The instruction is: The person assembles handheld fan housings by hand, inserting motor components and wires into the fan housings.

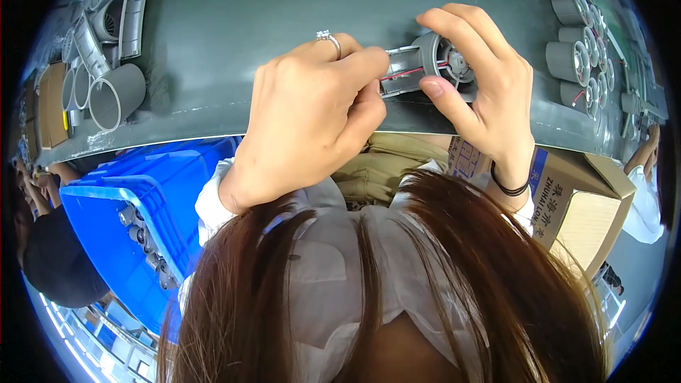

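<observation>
A grey plastic hand-fan housing (430, 50) is held over the table edge between my two hands. Its round head shows a spoked grille and hub on the right, and a red wire runs along the open, hollow handle on the left. My left hand (305, 103), wearing a ring, pinches the handle's end between thumb and index finger, hiding that end. My right hand (489, 85) curves around the fan head, thumb on its near rim and fingers arched over the far side. The other fingertips of the left hand are tucked out of sight.
Grey cylindrical housings and handle shells (119, 96) are piled at the table's left. Several fan heads (567, 64) stand in rows on the right. A blue bin (99, 220) holding small metallic parts is below left; a cardboard box (592, 206) is below right. Other people are at both sides.
</observation>
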Tool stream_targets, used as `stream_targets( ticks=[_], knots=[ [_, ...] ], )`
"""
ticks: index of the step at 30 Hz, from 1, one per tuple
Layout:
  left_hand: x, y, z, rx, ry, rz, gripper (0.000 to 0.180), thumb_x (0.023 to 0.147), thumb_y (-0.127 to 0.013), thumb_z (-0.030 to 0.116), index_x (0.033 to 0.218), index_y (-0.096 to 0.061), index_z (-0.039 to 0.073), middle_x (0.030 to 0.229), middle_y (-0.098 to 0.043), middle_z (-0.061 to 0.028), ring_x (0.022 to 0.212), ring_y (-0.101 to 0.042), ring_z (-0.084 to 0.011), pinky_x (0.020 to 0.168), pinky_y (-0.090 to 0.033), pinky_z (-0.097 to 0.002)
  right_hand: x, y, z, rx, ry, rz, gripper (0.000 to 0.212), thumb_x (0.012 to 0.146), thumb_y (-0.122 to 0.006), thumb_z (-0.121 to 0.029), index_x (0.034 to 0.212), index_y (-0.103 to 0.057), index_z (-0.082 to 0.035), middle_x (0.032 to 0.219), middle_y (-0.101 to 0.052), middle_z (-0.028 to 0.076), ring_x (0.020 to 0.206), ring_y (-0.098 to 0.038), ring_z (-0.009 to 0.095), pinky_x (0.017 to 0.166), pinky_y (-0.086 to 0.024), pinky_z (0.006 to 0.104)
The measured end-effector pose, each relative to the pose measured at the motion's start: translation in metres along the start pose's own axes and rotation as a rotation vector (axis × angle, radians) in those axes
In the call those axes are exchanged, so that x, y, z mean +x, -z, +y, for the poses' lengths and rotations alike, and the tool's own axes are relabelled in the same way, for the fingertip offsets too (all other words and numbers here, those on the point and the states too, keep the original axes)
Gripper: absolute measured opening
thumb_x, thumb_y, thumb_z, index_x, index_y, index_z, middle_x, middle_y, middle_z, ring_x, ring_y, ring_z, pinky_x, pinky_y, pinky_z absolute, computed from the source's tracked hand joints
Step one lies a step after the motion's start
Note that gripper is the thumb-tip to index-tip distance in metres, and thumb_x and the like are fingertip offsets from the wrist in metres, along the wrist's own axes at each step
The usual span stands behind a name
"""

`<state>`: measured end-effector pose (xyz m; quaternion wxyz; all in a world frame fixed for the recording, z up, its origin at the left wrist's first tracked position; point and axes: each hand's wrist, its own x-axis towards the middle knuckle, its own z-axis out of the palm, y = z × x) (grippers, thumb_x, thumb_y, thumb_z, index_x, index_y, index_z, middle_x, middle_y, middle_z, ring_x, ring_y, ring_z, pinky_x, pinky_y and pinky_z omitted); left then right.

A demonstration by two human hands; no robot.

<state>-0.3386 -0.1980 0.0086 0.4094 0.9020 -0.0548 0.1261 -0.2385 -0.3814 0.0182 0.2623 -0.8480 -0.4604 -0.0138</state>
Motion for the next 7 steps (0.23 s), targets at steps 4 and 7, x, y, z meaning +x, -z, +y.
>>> stream_targets(
  ticks=[4, 7],
  knots=[
    [-0.0016, 0.0062, 0.0020, -0.043, 0.084, -0.101, 0.007, 0.075, -0.055, -0.003, 0.081, -0.058, -0.002, 0.073, -0.057, -0.0139, 0.062, -0.052, -0.0261, 0.056, -0.040, -0.0336, -0.0012, 0.0006, -0.0020, 0.032, -0.013, -0.005, 0.045, 0.074, -0.067, -0.032, 0.110, -0.060, -0.006, 0.106, -0.059, 0.014, 0.088, -0.060, 0.034, 0.076, -0.049, 0.0352],
    [-0.0026, 0.0080, -0.0002, -0.050, 0.048, -0.117, 0.008, 0.076, -0.055, -0.003, 0.082, -0.059, -0.001, 0.073, -0.057, -0.0144, 0.062, -0.052, -0.0256, 0.057, -0.041, -0.0336, -0.0008, -0.0034, 0.0011, 0.019, 0.060, 0.087, 0.042, 0.071, -0.072, -0.035, 0.106, -0.061, -0.014, 0.098, -0.059, 0.003, 0.075, -0.060, 0.026, 0.061, -0.048, 0.0330]
  ],
)
